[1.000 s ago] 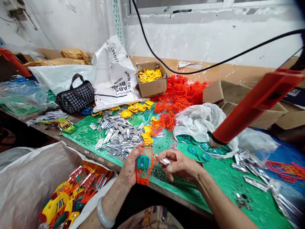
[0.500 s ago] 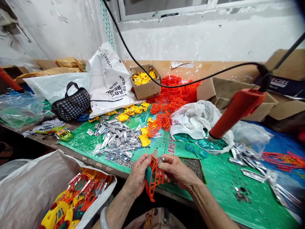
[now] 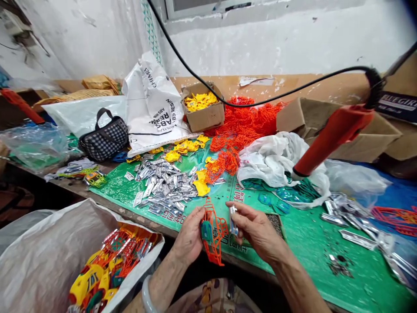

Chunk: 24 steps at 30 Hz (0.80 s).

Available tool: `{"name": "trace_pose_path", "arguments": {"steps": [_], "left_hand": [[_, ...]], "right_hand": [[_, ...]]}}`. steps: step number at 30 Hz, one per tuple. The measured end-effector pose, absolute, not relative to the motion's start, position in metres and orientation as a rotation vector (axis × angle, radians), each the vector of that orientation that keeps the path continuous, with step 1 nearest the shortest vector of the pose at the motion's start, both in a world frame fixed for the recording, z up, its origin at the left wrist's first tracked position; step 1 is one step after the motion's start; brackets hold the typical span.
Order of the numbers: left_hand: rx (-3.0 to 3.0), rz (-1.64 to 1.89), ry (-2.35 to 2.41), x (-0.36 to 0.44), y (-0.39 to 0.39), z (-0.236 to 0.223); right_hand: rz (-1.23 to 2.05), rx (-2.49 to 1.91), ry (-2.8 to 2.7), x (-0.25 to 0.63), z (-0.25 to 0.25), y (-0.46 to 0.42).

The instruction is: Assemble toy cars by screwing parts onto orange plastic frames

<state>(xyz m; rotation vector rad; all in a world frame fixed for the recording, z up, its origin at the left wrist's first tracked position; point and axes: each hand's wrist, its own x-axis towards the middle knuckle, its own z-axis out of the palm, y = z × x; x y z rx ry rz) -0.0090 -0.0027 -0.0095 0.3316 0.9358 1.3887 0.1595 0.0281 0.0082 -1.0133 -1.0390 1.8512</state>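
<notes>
Between thumb and fingers, my left hand (image 3: 190,237) grips an orange plastic toy frame (image 3: 214,243) with a teal piece (image 3: 206,230) set in it. My right hand (image 3: 257,230) pinches a small silver plastic part (image 3: 233,219) just right of the frame, apart from it. Beyond my hands lies a heap of silver plastic parts (image 3: 166,184) on the green table covering (image 3: 114,191). A shallow tray of small screws (image 3: 274,222) is partly hidden behind my right hand.
An orange electric screwdriver (image 3: 332,143) hangs at the right from a black cable (image 3: 289,95). Left of me, a white sack (image 3: 42,256) holds yellow and orange toy pieces. A carton (image 3: 205,119) of yellow parts and tangled orange frames (image 3: 244,121) stand at the back.
My right hand has drawn away to the right from the orange frame, with the silver part in its fingers. The frame has turned, showing more of the teal piece. The view has shifted slightly.
</notes>
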Motion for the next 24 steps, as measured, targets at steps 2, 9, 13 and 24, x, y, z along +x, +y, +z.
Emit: {"name": "trace_pose_path", "arguments": {"steps": [2, 9, 13, 24], "left_hand": [[0.318, 1.373, 0.921, -0.008, -0.003, -0.011], [0.336, 1.398, 0.961, -0.007, -0.005, -0.007], [0.334, 1.427, 0.969, -0.009, -0.005, -0.006], [0.302, 1.513, 1.006, -0.013, -0.009, -0.009]], "right_hand": [[1.869, -1.025, -1.034, 0.158, 0.006, 0.023], [1.872, -1.024, -1.078, 0.155, 0.0, 0.02], [1.884, -1.025, -1.159, 0.152, -0.001, 0.019], [1.884, -1.041, -1.25, 0.141, -0.002, 0.019]]}}
